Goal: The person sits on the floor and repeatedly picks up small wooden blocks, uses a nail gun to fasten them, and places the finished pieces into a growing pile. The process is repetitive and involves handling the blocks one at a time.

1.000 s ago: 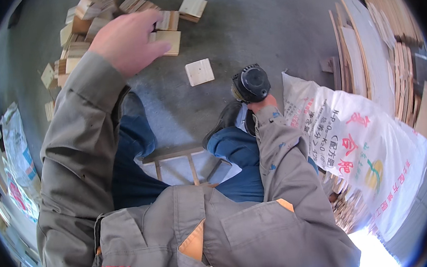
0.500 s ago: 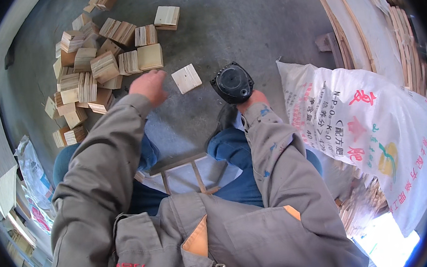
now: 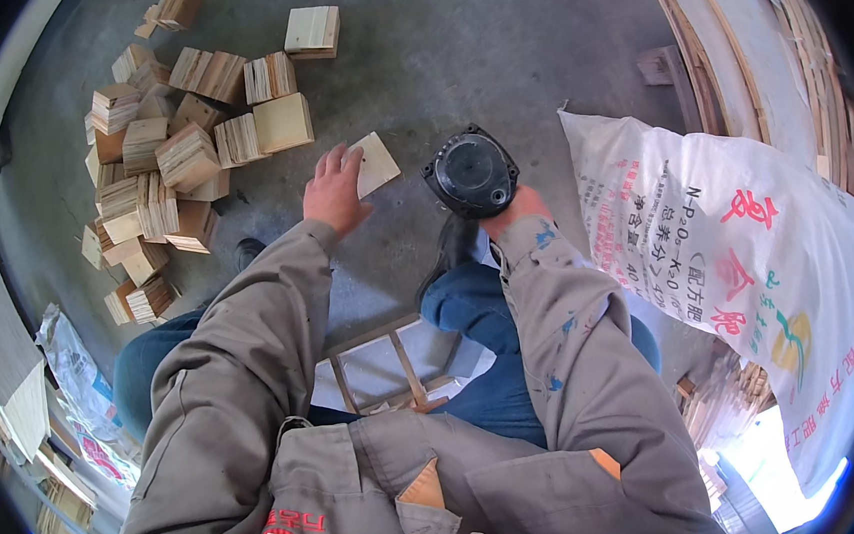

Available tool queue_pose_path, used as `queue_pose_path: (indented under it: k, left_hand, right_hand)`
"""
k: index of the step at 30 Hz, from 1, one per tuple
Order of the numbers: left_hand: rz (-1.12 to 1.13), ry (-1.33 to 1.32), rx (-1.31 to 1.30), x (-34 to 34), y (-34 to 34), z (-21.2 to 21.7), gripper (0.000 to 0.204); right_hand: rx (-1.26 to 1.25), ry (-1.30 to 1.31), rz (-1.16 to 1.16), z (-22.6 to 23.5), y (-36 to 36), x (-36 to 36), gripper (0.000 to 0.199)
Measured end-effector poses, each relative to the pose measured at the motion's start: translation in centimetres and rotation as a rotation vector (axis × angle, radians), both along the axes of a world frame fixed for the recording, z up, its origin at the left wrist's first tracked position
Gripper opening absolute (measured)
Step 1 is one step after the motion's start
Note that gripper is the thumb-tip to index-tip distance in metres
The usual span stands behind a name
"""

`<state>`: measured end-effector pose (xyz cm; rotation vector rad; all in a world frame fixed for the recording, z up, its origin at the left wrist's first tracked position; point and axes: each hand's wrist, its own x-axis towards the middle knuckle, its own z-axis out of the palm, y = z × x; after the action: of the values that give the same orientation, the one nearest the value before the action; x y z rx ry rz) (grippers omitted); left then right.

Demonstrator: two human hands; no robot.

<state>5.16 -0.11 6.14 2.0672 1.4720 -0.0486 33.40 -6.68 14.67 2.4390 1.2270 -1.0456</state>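
On the concrete floor ahead of me lies a thin square plywood piece (image 3: 377, 164), pale and flat. My left hand (image 3: 335, 194) is at its left edge, fingers stretched out and thumb apart, covering part of that side. Whether the fingertips touch it I cannot tell. A black tool that looks like a nail gun (image 3: 471, 171) is gripped in my right hand (image 3: 517, 209), just right of the square. From above, its rounded cap with bolted corners shows; its lower part and most of my fingers are hidden beneath.
Stacks of square plywood blocks (image 3: 188, 157) are heaped at the left. A white printed woven sack (image 3: 679, 217) lies on the right, before leaning boards (image 3: 705, 39). Between my legs is a wooden frame (image 3: 406, 361). A crumpled plastic bag (image 3: 72, 350) is at far left.
My left hand has moved right from beside the stacked blocks to the plywood square, its fingers spreading. My right hand still holds the tool. The view has shifted slightly.
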Motion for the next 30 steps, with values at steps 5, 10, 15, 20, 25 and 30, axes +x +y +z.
queue_pose_path:
  k: [5,10,15,20,25,30]
  left_hand:
    - [0.029,-0.045,0.051,0.2,0.0,-2.2,0.090]
    - [0.032,-0.146,0.107,-0.6,0.6,-4.1,0.086]
    - [0.185,-0.326,-0.078,-0.3,1.9,-2.0,0.075]
    - [0.798,-0.770,-0.944,-1.6,2.6,-3.8,0.060]
    - [1.009,-0.872,-1.326,-2.5,1.0,-4.5,0.062]
    - [1.237,-0.922,-1.161,-1.8,0.1,-6.1,0.077]
  right_hand:
    - [-0.056,-0.020,0.032,-0.1,0.3,0.0,0.041]
    - [-0.098,-0.005,0.058,-0.2,0.8,-0.2,0.043]
    - [0.022,-0.042,0.042,-1.5,0.2,0.1,0.034]
    - [-0.094,-0.029,0.061,0.1,1.3,-0.4,0.042]
    - [-0.132,-0.023,0.051,0.7,1.3,-0.4,0.045]
    - [-0.062,-0.028,0.102,-0.5,0.9,-0.1,0.043]
